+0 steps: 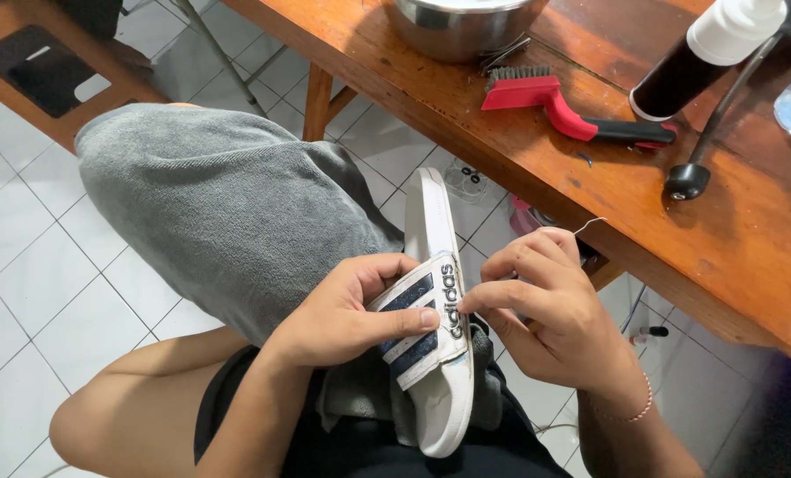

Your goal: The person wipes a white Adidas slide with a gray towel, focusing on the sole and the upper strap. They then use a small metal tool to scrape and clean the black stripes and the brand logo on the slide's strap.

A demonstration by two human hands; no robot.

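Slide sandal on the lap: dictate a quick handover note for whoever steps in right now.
Left hand: grips the white slide sandal by its striped strap, thumb on top, steadying it on the gray towel across the lap.
Right hand: fingertips pinched at the strap's edge, a thin thread curling up behind it; whether a needle is held cannot be told.
On the wooden table: red brush, steel bowl, dark bottle.
Done: sandal positioned. Left: work at the strap edge looks unfinished.

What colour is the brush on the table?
The brush is red with a black end on its handle, seen clearly in the head view.
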